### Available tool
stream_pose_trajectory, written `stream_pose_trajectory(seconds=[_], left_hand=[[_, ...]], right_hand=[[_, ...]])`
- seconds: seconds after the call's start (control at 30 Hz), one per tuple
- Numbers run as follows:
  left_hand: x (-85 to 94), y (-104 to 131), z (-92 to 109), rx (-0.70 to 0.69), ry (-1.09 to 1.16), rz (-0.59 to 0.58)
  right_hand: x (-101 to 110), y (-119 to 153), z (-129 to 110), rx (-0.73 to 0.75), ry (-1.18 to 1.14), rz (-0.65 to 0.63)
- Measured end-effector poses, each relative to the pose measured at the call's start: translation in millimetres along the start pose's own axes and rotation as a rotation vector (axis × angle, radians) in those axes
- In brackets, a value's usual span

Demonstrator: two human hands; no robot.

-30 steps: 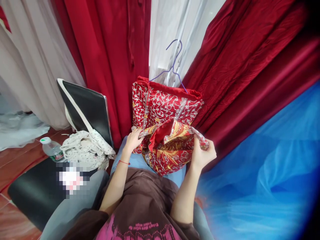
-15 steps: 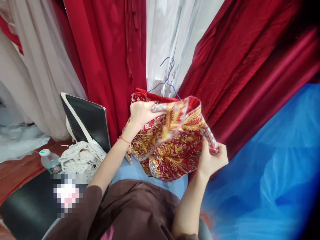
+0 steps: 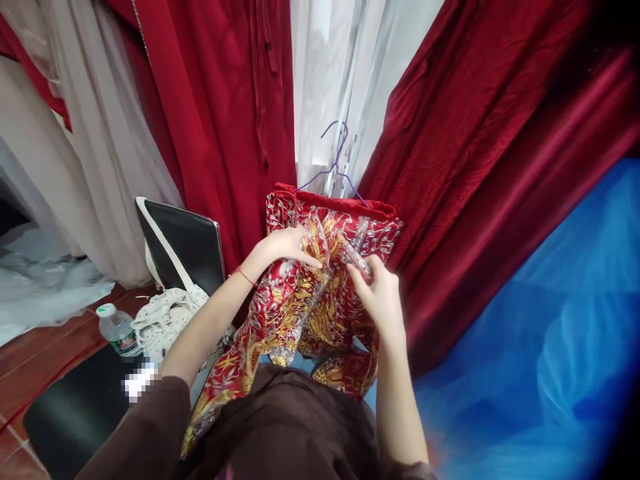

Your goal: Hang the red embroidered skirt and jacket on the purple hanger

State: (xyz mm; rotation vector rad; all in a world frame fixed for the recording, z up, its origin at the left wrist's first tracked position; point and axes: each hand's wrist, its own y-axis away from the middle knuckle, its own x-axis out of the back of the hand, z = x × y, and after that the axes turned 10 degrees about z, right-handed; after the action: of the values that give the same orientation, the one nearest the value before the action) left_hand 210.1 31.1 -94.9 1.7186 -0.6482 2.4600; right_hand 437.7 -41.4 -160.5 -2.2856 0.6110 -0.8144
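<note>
A red garment [image 3: 280,293] with gold and silver embroidery lies spread in front of me, its lower part draped over my lap. A thin purple wire hanger [image 3: 336,168] sticks out above its red-lined top edge. At the upper left of the garment, my left hand [image 3: 287,245] is closed on the embroidered cloth, its thumb on top and its fingertips partly hidden. Further right, my right hand [image 3: 381,293] pinches a silver-trimmed edge between thumb and fingers. Both hands are near the garment's middle, a short gap apart.
To the left, a black chair [image 3: 65,407] holds a clear bottle [image 3: 117,331] with a white cap and a pale dotted cloth bag [image 3: 165,313]. Red dresses [image 3: 230,80] and white fabric hang ahead. Blue tulle [image 3: 520,347] spreads at right.
Both hands have come closer together and the right hand has moved left. The raised fold of the garment has come down, and more cloth now drapes to the lower left.
</note>
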Motion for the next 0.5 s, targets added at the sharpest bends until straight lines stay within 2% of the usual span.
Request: stream_pose_trajectory(seconds=[0.07, 0.13, 0.23, 0.3, 0.37, 0.4, 0.5], left_hand=[[-23.7, -10.6, -8.7, -0.031, 0.165, 0.06], [-45.3, -25.0, -16.6, -0.002, 0.345, 0.122], [-71.2, -39.6, -25.6, 0.033, 0.667, 0.05], [-78.1, -40.8, -29.1, 0.041, 0.797, 0.0], [-70.0, -37.7, -31.1, 0.051, 0.803, 0.038], [-59.2, -36.2, -31.8, 0.059, 0.776, 0.078], [-4.4, -40.5, -35.9, 0.119, 0.634, 0.189]], right_hand=[[-9.7, 0.7, 5.3, -0.005, -0.011, -0.01], [-15.0, -0.5, 7.2, 0.003, -0.019, -0.023], [-14.9, -1.0, 5.1, 0.047, -0.065, -0.089], [-9.8, -1.0, 3.3, 0.1, -0.11, -0.161], [-2.4, -4.0, 4.0, 0.139, -0.134, -0.205], [1.0, -7.5, 5.7, 0.143, -0.138, -0.207], [2.3, -27.6, 15.0, 0.138, -0.156, -0.214]])
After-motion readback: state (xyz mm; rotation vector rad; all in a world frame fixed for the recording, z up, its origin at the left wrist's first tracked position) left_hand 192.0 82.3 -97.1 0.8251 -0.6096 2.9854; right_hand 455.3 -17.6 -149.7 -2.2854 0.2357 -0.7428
